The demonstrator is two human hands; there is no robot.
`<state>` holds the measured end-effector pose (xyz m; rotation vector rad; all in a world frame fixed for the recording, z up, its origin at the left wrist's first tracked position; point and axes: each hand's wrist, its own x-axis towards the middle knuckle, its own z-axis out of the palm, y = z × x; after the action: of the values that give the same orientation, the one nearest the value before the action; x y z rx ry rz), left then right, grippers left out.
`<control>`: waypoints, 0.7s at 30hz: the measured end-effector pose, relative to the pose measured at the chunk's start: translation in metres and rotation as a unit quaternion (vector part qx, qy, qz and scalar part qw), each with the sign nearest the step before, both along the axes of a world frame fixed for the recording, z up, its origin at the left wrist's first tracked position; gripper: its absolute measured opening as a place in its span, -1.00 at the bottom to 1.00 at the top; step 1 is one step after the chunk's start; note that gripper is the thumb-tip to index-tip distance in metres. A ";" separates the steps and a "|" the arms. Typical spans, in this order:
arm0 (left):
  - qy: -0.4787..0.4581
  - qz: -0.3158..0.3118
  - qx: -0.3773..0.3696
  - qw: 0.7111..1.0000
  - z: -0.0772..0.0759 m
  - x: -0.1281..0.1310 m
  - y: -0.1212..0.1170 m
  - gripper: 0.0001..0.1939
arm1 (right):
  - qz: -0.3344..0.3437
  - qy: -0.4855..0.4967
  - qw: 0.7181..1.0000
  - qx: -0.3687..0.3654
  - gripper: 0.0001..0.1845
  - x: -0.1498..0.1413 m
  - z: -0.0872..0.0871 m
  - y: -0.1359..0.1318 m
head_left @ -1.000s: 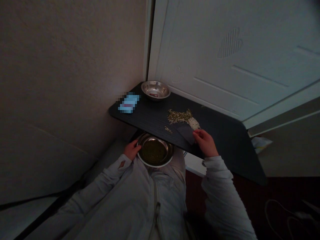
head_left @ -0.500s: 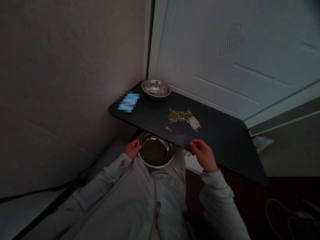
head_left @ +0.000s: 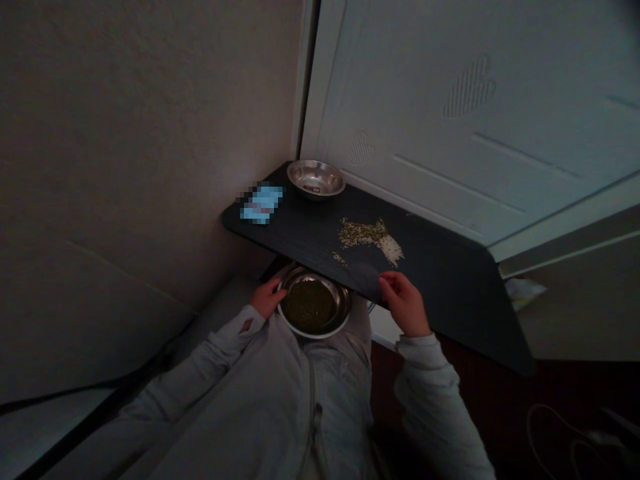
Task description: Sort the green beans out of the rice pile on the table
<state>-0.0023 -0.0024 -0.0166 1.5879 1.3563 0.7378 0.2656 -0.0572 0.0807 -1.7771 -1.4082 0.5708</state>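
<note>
A thin dark sheet (head_left: 365,277) is now being held near the front edge of a black desk (head_left: 450,287), having been drawn back from the pale grains (head_left: 391,250), which are being left uncovered and untouched. The sheet is being pinched between the nearly closed fingertips of the right hand (head_left: 407,307); its outline is being blurred in dim light. The lap bowl (head_left: 344,300), filled partly with green grains (head_left: 310,303), is being gripped at its rim by the partly curled left hand (head_left: 266,299). Its far side is being overhung by the desk, where mottled grains (head_left: 363,233) are being bordered by a small scatter (head_left: 340,259). A second steel bowl (head_left: 320,173) is being kept behind, beside a pixelated blue item (head_left: 263,203), while space beyond is being limited by a white door (head_left: 400,87).
</note>
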 end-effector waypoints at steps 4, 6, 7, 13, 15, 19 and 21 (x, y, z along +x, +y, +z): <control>-0.007 0.005 -0.009 1.000 0.002 -0.001 0.000 -0.63 | 0.009 -0.013 1.000 -0.010 -0.67 -0.002 0.002 0.005; -0.017 0.006 -0.017 1.000 0.003 -0.001 0.000 -0.62 | 0.009 -0.022 1.000 -0.009 -0.67 -0.004 0.004 0.007; -0.021 0.005 -0.019 1.000 0.004 -0.001 0.000 -0.61 | 0.009 -0.024 1.000 -0.007 -0.67 -0.004 0.004 0.009; -0.014 0.013 -0.019 1.000 0.001 -0.001 0.000 -0.60 | 0.021 -0.027 0.999 -0.006 -0.68 -0.006 0.005 0.018; -0.010 0.011 -0.013 1.000 -0.001 -0.002 0.001 -0.61 | 0.029 -0.029 0.999 -0.007 -0.68 -0.007 0.005 0.020; -0.020 0.011 -0.009 1.000 -0.001 -0.001 0.000 -0.60 | 0.048 -0.044 0.998 -0.003 -0.71 -0.012 0.008 0.022; -0.020 0.015 -0.016 1.000 0.002 0.000 -0.001 -0.60 | 0.058 -0.054 0.997 0.000 -0.72 -0.013 0.009 0.023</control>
<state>-0.0026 -0.0031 -0.0148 1.5235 1.3590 0.7589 0.2522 -0.0342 0.0898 -1.7571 -1.5946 0.5426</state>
